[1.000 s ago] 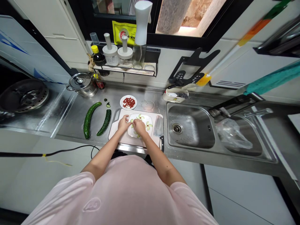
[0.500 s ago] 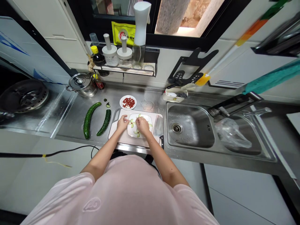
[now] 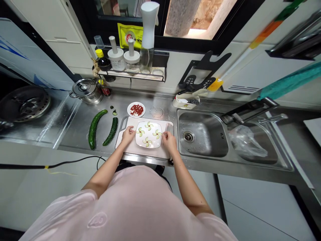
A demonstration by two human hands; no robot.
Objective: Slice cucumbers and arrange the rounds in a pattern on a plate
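The 4-sided plate (image 3: 148,135) lies flat, roughly aligned with the board (image 3: 149,152).

Over my remote feed I see a steel table (image 3: 72,132) running along a white wall (image 3: 173,75), a black-framed window (image 3: 175,43) above it, bright toward its right side, white panelling (image 3: 60,55) at upper left, and glare streaking the metal.

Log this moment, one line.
left hand: at left edge of white plate | right hand: at its right edge | green slices: four pinwheels on plate | cutting board: under plate | two cucumbers: left of board
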